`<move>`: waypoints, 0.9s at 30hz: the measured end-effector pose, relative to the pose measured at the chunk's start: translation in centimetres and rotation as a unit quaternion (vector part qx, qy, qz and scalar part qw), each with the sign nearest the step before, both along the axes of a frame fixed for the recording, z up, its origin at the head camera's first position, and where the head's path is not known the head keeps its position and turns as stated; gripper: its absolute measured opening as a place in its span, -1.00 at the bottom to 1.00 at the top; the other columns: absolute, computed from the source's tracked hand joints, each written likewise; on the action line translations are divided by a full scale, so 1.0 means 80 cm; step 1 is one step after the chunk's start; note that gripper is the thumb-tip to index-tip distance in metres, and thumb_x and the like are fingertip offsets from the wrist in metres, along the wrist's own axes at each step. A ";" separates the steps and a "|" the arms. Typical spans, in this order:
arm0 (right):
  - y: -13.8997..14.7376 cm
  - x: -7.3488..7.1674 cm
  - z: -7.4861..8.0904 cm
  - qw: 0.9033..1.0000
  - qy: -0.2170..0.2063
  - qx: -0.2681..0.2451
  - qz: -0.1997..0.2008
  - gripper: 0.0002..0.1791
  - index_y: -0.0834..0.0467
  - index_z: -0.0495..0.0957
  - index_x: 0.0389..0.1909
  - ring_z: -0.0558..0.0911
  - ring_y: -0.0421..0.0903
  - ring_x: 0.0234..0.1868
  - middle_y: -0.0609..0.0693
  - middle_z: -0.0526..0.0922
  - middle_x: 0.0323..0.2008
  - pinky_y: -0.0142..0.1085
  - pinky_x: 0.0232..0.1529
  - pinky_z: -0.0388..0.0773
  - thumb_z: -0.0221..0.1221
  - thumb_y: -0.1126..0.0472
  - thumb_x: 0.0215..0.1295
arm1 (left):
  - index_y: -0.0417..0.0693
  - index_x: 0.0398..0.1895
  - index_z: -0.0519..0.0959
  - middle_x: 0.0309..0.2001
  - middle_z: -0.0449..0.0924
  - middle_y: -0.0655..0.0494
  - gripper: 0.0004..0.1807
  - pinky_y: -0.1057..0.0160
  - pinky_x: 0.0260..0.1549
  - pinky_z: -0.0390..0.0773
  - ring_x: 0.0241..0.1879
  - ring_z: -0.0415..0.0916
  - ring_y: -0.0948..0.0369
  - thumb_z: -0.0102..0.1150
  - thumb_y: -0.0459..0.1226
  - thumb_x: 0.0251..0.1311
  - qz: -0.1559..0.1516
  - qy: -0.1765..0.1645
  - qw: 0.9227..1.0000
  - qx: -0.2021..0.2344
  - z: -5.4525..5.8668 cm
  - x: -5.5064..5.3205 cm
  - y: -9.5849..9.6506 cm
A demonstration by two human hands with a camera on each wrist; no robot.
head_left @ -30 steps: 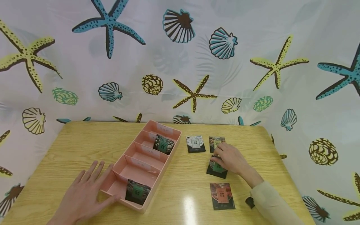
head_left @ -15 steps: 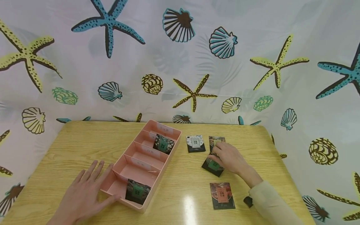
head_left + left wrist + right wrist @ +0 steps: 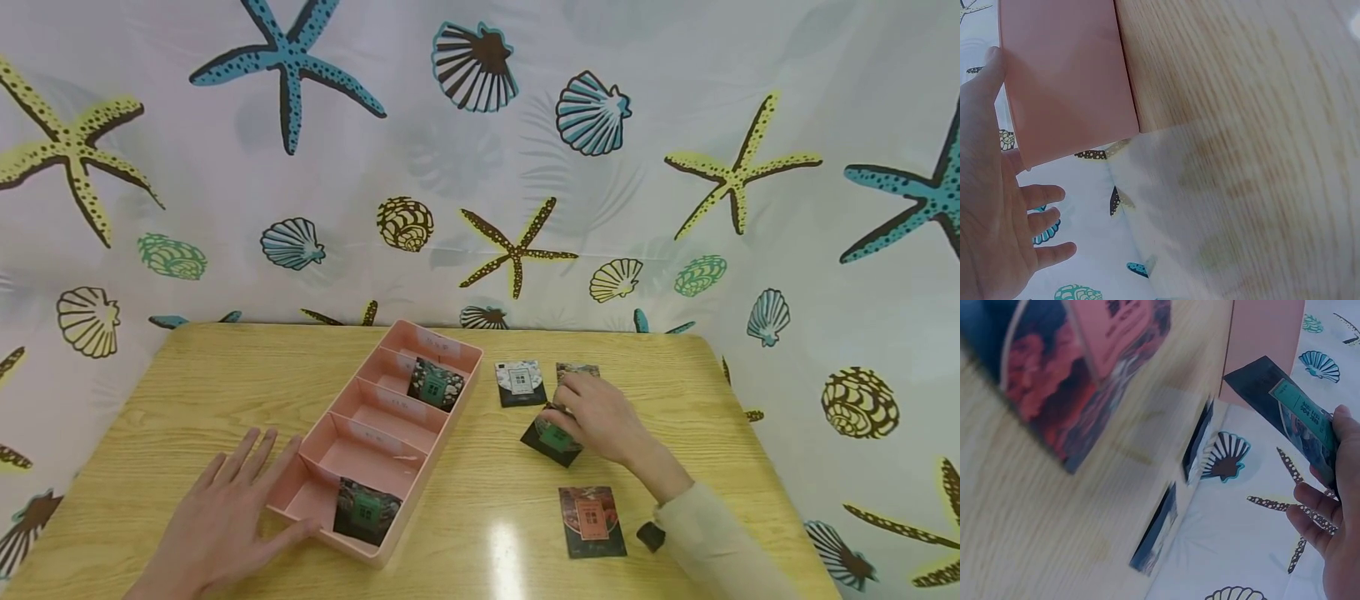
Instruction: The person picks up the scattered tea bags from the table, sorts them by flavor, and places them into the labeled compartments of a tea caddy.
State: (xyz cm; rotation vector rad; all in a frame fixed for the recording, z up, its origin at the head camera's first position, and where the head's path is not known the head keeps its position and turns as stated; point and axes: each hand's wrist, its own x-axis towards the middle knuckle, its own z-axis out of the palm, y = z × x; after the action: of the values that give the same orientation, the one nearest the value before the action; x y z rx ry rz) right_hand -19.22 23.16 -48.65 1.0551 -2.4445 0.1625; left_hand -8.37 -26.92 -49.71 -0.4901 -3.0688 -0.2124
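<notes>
My left hand [image 3: 225, 512] lies with its fingers spread at the near left corner of the pink divided box [image 3: 431, 450], thumb and forefinger along its rim. In the left wrist view the hand [image 3: 997, 206] shows with straight fingers beside the box's plain pink side [image 3: 1072, 75]. On the right, my right hand [image 3: 603, 417] pinches a dark sachet with a green label [image 3: 553, 437] by its upper edge. From the right wrist view, this sachet [image 3: 1288, 406] sits between thumb and fingers, raised off the table. Dark sachets stand in the box's nearest compartment [image 3: 365, 510] and in a far one [image 3: 435, 383].
A white-and-black sachet [image 3: 521, 383] and an orange-labelled one [image 3: 577, 372], partly behind the right hand, lie at the back. A red-labelled sachet [image 3: 592, 522] is nearer, beside a small black object [image 3: 651, 536] at the sleeve. A patterned curtain [image 3: 480, 167] hangs behind the wooden table [image 3: 465, 542].
My right hand has moved left and tilted the green-labelled sachet, carrying it leftward from its earlier spot. The left hand and the box have stayed put.
</notes>
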 end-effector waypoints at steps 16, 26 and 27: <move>-0.049 0.012 0.032 0.998 -0.032 -0.048 0.034 -0.43 0.05 0.51 -0.39 0.44 -0.17 -0.39 -0.08 0.53 -0.37 -0.30 -0.31 0.46 -0.16 -0.26 0.66 | -0.03 0.67 0.20 0.60 0.25 -0.32 0.19 -0.43 0.48 0.24 0.60 0.18 -0.28 0.20 0.49 0.14 -0.003 0.009 1.000 0.001 0.002 -0.001 0.002; -0.085 0.026 0.045 0.992 -0.055 -0.096 0.064 -0.43 0.05 0.52 -0.36 0.36 -0.19 -0.39 -0.07 0.48 -0.38 -0.35 -0.35 0.33 -0.18 -0.26 0.66 | -0.01 0.67 0.20 0.60 0.24 -0.32 0.18 -0.43 0.48 0.23 0.60 0.17 -0.28 0.21 0.48 0.15 -0.002 0.005 1.000 0.004 0.002 0.000 0.001; -0.089 0.028 0.045 0.991 -0.057 -0.099 0.068 -0.43 0.06 0.51 -0.36 0.35 -0.18 -0.38 -0.07 0.48 -0.38 -0.35 -0.35 0.33 -0.18 -0.26 0.66 | -0.01 0.67 0.20 0.60 0.24 -0.32 0.18 -0.43 0.48 0.23 0.60 0.17 -0.28 0.21 0.48 0.15 -0.002 0.004 1.000 0.004 0.002 0.000 0.001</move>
State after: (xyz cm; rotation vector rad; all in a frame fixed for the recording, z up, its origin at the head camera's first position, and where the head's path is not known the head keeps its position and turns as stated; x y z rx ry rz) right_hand -17.00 16.06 -45.04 1.1499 -2.3947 0.5112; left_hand -8.35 -26.84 -49.57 -0.4959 -3.0586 -0.2224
